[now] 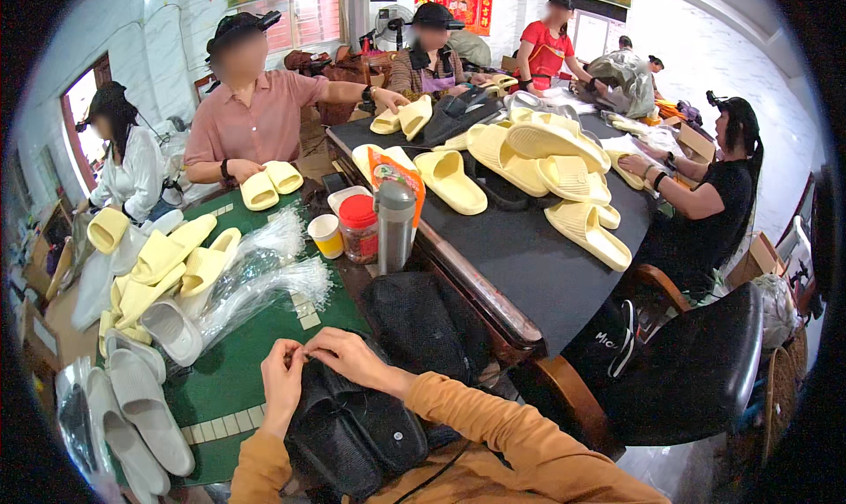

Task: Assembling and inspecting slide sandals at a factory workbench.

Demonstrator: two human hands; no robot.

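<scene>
Fingertips of my left hand [284,381] and my right hand [354,359] meet in a pinch. Whatever they pinch is too small to make out. Just below them lies a pair of black slippers [388,429] side by side against my lap, with a small round pale spot on one. To the left, a green table top [225,381] bears a heap of clear plastic strands [295,284], which may be fasteners. Grey slippers [150,411] and yellow slippers [159,257] are piled along its left part.
Many yellow slippers [502,156] lie on the black table [520,248] ahead. A steel flask [395,226], a red-lidded jar [359,231] and a paper cup [326,237] stand near its edge. A black chair [687,372] is at right. Several people work around; one [264,116] holds yellow slippers.
</scene>
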